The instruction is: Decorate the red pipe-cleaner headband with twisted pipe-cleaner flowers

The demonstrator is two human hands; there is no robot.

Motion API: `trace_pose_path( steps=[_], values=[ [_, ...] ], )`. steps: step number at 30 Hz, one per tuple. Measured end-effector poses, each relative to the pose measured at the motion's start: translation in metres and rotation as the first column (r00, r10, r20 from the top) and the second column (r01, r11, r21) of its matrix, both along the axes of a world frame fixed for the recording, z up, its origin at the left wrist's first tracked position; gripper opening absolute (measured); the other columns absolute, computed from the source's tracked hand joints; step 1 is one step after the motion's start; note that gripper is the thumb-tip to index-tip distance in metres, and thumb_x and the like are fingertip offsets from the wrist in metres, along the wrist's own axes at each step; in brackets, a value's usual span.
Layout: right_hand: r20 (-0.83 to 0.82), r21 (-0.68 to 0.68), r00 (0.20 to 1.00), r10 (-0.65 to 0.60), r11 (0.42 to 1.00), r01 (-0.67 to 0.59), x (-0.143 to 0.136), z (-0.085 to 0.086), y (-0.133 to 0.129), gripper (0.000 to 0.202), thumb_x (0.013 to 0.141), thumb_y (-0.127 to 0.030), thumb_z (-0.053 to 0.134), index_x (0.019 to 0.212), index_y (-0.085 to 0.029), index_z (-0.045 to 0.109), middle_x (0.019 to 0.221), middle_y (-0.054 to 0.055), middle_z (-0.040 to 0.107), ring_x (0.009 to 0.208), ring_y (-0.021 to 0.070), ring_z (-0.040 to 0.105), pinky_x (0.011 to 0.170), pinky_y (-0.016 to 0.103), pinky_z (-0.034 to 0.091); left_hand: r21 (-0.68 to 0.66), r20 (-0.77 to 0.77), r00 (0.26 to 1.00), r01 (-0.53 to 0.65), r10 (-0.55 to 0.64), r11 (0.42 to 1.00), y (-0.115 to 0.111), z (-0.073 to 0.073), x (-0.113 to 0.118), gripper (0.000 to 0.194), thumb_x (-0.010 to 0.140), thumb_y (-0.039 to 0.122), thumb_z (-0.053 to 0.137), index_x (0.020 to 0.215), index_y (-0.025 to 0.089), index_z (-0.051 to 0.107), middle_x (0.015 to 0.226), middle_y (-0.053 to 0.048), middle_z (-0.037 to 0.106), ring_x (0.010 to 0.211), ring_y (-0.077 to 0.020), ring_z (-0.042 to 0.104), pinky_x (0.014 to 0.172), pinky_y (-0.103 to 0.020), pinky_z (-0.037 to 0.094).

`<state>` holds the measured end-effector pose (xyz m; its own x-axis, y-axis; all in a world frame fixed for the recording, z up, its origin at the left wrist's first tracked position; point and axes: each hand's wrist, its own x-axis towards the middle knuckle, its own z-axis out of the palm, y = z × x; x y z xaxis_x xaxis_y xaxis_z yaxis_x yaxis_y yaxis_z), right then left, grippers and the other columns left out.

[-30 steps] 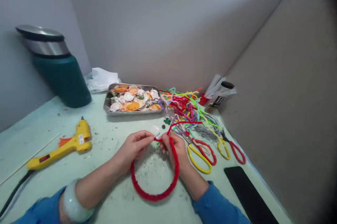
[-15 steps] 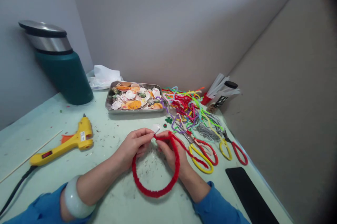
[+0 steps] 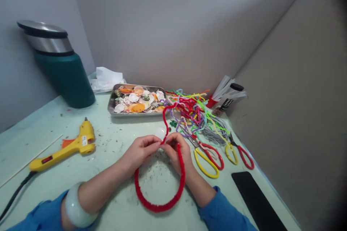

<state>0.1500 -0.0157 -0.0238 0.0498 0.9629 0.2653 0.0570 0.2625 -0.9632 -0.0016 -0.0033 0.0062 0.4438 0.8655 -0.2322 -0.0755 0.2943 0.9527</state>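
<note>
A fuzzy red ring (image 3: 158, 207) hangs below my two hands, which meet at its top. My left hand (image 3: 139, 153) pinches the ring's upper left part. Close beside it, my right hand (image 3: 177, 151) is closed on the ring's upper right part, fingertips together at the join. From between the fingertips a thin red pipe cleaner (image 3: 165, 119) rises and bends right over the colourful pile. A pale round piece (image 3: 159, 132) lies just behind my fingers. The exact spot where strand and ring touch is hidden by my fingers.
Behind stand a metal tray (image 3: 135, 114) of shells and a pile of pipe cleaners (image 3: 192, 111). Scissors (image 3: 207, 162), a second pair (image 3: 241, 151) and a black strip (image 3: 256, 198) lie right. A yellow glue gun (image 3: 65, 151) and a green bottle (image 3: 65, 79) are left.
The thin red strand's free end has swung from the right, over my right hand, to upright behind my fingertips. The ring has dropped slightly, and my right hand has rolled a little.
</note>
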Motion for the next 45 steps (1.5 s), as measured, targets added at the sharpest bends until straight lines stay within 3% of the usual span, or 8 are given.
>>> trace_pose_path(
  steps=[3, 7, 12, 21, 28, 33, 42, 45],
  values=[
    [0.004, -0.022, 0.999, 0.05, 0.999, -0.05, 0.002, 0.001, 0.001, 0.016, 0.076, -0.026, 0.067, 0.079, -0.019, 0.053, 0.066, -0.004, 0.05, 0.057, 0.0094, 0.043, 0.053, 0.022, 0.034, 0.109, -0.073, 0.997, -0.012, 0.02, 0.994, -0.001, 0.004, 0.001, 0.022, 0.075, 0.037, 0.062, 0.074, 0.015, 0.06, 0.052, 0.007, 0.041, 0.044, -0.0053, 0.029, 0.043, -0.019, 0.024],
    [0.017, -0.027, 0.996, 0.092, 0.995, -0.092, 0.003, 0.003, -0.001, 0.013, 0.078, -0.028, 0.063, 0.079, -0.019, 0.053, 0.065, -0.005, 0.048, 0.054, 0.0088, 0.041, 0.051, 0.022, 0.032, 0.296, -0.169, 0.986, 0.036, 0.015, 0.954, 0.0, 0.002, 0.003, 0.021, 0.078, 0.035, 0.057, 0.074, 0.015, 0.063, 0.067, 0.0, 0.058, 0.064, -0.0126, 0.05, 0.061, -0.023, 0.039],
    [0.055, -0.016, 0.995, 0.077, 0.997, -0.077, 0.002, 0.008, -0.002, 0.013, 0.08, -0.027, 0.06, 0.075, -0.018, 0.052, 0.067, -0.003, 0.049, 0.057, 0.0094, 0.043, 0.053, 0.023, 0.034, 0.399, -0.258, 0.966, 0.113, -0.006, 0.91, 0.001, -0.007, 0.003, 0.021, 0.082, 0.032, 0.052, 0.083, 0.015, 0.065, 0.079, -0.004, 0.066, 0.075, -0.0179, 0.056, 0.069, -0.027, 0.042],
    [0.008, -0.049, 0.995, 0.102, 0.994, -0.102, 0.003, 0.004, -0.001, 0.017, 0.084, -0.036, 0.056, 0.08, -0.02, 0.053, 0.066, -0.003, 0.049, 0.056, 0.0105, 0.044, 0.053, 0.023, 0.036, 0.365, -0.187, 0.98, 0.0, 0.074, 0.931, 0.0, -0.003, 0.004, 0.021, 0.078, 0.034, 0.058, 0.075, 0.016, 0.066, 0.072, -0.002, 0.063, 0.07, -0.0157, 0.052, 0.065, -0.024, 0.04],
    [0.025, -0.047, 0.992, 0.124, 0.991, -0.123, 0.002, 0.008, -0.003, 0.016, 0.082, -0.034, 0.059, 0.087, -0.019, 0.055, 0.067, -0.003, 0.05, 0.057, 0.0104, 0.046, 0.053, 0.023, 0.037, 0.169, -0.125, 0.981, -0.124, 0.146, 0.978, -0.002, 0.006, 0.005, 0.022, 0.072, 0.036, 0.064, 0.069, 0.015, 0.064, 0.054, 0.004, 0.049, 0.048, -0.008, 0.036, 0.047, -0.02, 0.028],
    [0.003, -0.04, 0.99, 0.142, 0.989, -0.141, 0.002, 0.002, -0.003, 0.018, 0.082, -0.036, 0.06, 0.089, -0.02, 0.055, 0.066, -0.004, 0.05, 0.055, 0.0097, 0.045, 0.051, 0.022, 0.037, 0.026, -0.044, 0.995, -0.083, 0.084, 0.996, -0.002, 0.005, 0.001, 0.024, 0.072, 0.039, 0.065, 0.069, 0.015, 0.06, 0.045, 0.008, 0.033, 0.04, -0.0051, 0.022, 0.04, -0.021, 0.014],
    [0.01, -0.017, 0.978, 0.21, 0.978, -0.21, 0.004, 0.002, -0.004, 0.013, 0.086, -0.031, 0.053, 0.09, -0.021, 0.059, 0.075, 0.0, 0.057, 0.066, 0.0123, 0.052, 0.063, 0.024, 0.043, -0.039, 0.089, 0.995, -0.046, 0.049, 0.998, 0.0, 0.001, -0.003, 0.022, 0.075, 0.035, 0.064, 0.069, 0.016, 0.056, 0.046, 0.009, 0.031, 0.039, -0.0044, 0.018, 0.039, -0.022, 0.01],
    [0.138, 0.023, 0.974, 0.18, 0.983, -0.185, 0.006, -0.001, 0.0, 0.019, 0.089, -0.026, 0.044, 0.092, -0.021, 0.061, 0.08, 0.003, 0.062, 0.075, 0.0158, 0.057, 0.071, 0.029, 0.046, -0.027, 0.082, 0.993, -0.086, 0.088, 0.996, 0.001, 0.0, -0.004, 0.023, 0.074, 0.037, 0.064, 0.072, 0.016, 0.057, 0.047, 0.009, 0.03, 0.039, -0.0042, 0.017, 0.039, -0.021, 0.009]
  ],
)
